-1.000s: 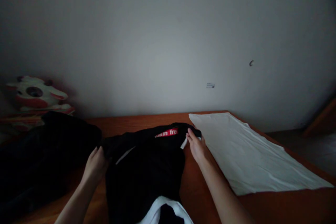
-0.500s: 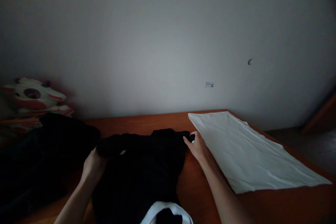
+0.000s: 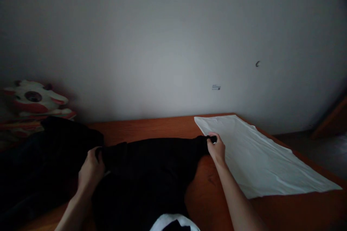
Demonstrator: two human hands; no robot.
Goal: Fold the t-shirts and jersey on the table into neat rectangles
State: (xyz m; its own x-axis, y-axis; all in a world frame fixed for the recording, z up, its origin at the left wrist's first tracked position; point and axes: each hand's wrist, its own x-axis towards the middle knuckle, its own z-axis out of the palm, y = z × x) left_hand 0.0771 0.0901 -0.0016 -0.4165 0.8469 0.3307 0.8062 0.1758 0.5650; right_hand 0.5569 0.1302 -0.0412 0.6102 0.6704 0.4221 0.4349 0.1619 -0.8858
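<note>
A black garment (image 3: pixel 151 166) lies spread across the wooden table (image 3: pixel 151 128) in front of me. My left hand (image 3: pixel 90 169) is closed on its left corner, next to a dark pile. My right hand (image 3: pixel 217 148) pinches the garment's right corner, just at the edge of a white cloth (image 3: pixel 257 158). The fabric is stretched between the two hands. A white part of the garment (image 3: pixel 168 221) shows at the bottom edge of the view.
A heap of dark clothing (image 3: pixel 40 158) covers the table's left side. A white and red plush toy (image 3: pixel 32 101) sits behind it against the wall. The white cloth lies flat on the right, reaching towards the table's right edge.
Both hands moved apart, pulling the black garment wider and flatter. The red label seen a second ago is now hidden. My right hand now reaches the white cloth's edge.
</note>
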